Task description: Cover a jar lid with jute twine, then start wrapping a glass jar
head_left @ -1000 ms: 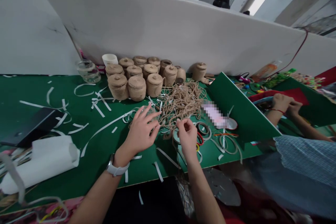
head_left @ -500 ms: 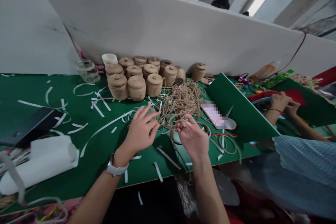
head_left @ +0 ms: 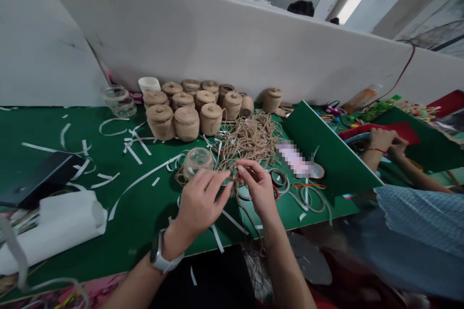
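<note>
My left hand, with a watch at the wrist, has its thumb and fingers brought together at brown twine. Facing it, my right hand pinches the same twine between thumb and fingers. Loose strands hang below toward the table edge. Just beyond my left hand stands a glass jar, partly hidden by that hand, with twine around its base. A tangled heap of twine lies beyond both hands. Several twine-covered jars with lids stand in rows behind.
On the green table lie white strips, a white roll, a black box and tape rings. A green board stands at the right, and another person's hands work beyond it.
My hands have come closer together, their spread fingers now drawn in on the twine. My left hand has moved lower, leaving the glass jar more exposed. The view has shifted slightly.
</note>
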Demonstrator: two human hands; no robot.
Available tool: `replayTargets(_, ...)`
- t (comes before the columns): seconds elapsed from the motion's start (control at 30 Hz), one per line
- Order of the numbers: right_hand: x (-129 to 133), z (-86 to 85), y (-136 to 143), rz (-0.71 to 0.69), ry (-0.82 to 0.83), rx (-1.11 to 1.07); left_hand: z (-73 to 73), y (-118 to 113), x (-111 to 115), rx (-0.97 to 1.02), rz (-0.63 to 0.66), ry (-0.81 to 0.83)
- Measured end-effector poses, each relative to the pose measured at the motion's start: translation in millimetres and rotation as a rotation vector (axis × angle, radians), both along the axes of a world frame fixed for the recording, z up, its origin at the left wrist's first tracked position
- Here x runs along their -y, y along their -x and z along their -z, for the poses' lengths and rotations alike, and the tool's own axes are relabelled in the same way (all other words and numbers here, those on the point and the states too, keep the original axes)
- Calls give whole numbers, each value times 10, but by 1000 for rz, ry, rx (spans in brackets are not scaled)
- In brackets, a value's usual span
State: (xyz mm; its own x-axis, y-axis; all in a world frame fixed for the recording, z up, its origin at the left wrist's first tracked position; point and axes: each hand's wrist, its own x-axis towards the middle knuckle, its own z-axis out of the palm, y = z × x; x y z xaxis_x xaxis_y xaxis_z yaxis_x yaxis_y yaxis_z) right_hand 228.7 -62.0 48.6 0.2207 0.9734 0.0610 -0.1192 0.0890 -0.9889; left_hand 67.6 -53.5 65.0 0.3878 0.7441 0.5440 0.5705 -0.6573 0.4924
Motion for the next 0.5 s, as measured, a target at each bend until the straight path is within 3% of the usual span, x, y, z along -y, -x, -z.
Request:
replayTargets(0.1, 7, -29, 3, 13, 14, -27, 176, -158, 89, 199, -60, 430)
replayTargets(0.2, 18, -30, 19, 52, 18, -82, 296, -297, 28, 476, 40, 789)
replayTargets(0.33, 35, 8, 27, 101, 35, -180, 348, -376, -126, 725, 123, 825)
replayTargets(0.5, 55, 77, 28, 129, 43, -270, 416, -372, -195, 909, 78, 782)
